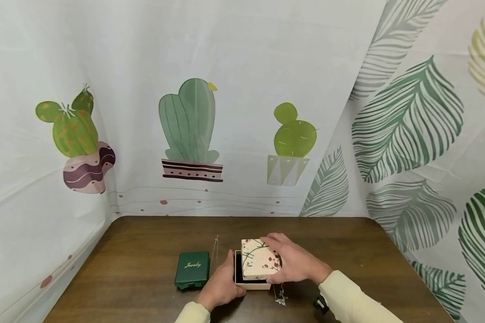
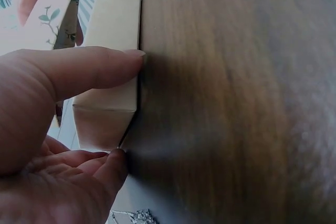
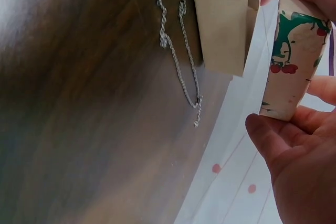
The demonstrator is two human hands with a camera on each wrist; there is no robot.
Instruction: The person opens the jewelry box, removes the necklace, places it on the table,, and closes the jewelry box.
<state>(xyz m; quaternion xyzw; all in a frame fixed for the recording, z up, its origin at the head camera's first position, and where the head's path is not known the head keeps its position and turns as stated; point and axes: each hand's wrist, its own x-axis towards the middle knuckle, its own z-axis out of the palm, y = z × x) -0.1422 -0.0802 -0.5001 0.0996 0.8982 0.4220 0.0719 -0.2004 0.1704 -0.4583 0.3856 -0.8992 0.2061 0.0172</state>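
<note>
My left hand (image 1: 222, 283) grips the cream bottom half of a small jewelry box (image 1: 253, 286) at its left side, thumb along the front wall. In the left wrist view, that thumb lies across the plain wall of the box (image 2: 107, 30). My right hand (image 1: 297, 261) holds the square lid (image 1: 258, 262), cream with red flowers and green stems. Raised and shifted to the right, the lid leaves a strip of black lining (image 1: 239, 269) showing. The rest of the inside is hidden beneath it. In the right wrist view, thumb and fingers pinch the lid's side (image 3: 294, 66).
A green box (image 1: 192, 269) lettered "Jewelry" stands left of my left hand. Between them lies a thin chain necklace (image 1: 214, 253). Another necklace with a silver pendant (image 1: 281, 298) lies at the box's right front. A small black object (image 1: 320, 305) is beside the right sleeve.
</note>
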